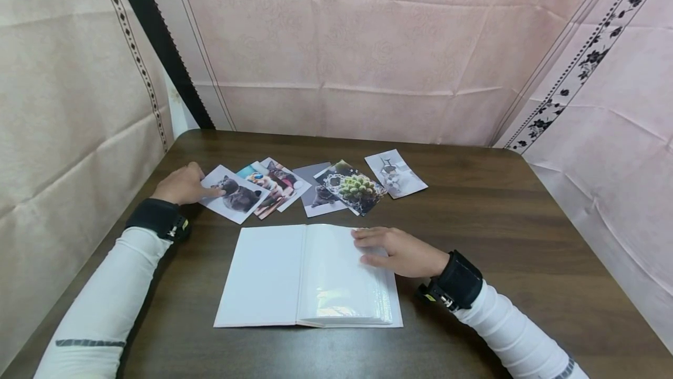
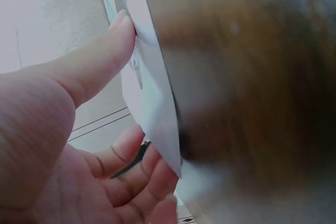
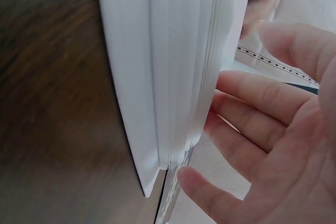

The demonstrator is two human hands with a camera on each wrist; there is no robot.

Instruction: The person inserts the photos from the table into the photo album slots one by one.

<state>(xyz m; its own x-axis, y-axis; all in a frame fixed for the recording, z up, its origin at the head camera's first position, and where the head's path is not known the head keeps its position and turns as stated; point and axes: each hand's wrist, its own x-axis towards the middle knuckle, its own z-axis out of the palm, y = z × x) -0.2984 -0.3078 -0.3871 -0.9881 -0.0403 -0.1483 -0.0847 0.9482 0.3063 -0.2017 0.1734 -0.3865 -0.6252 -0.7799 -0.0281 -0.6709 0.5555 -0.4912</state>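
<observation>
At the left of the table, my left hand [image 1: 181, 185] holds the near-left side of a photo of a grey cat [image 1: 239, 199]. In the left wrist view the thumb lies on top of the photo [image 2: 157, 93] and the other fingers curl at its edge. An open photo album [image 1: 263, 274] with white pages and clear sleeves lies in front. My right hand [image 1: 399, 250] rests with extended fingers on the album's right page, near its top corner. The right wrist view shows fingertips touching the edge of the thick page stack [image 3: 184, 66].
Behind the album lie a colourful photo [image 1: 257, 176], another cat photo [image 1: 321, 201], and an overlapping succulent photo [image 1: 357, 189]. A pale photo [image 1: 394, 173] lies apart at the right. The wooden table [image 1: 505, 221] is bordered by hanging light cloth [image 1: 342, 46].
</observation>
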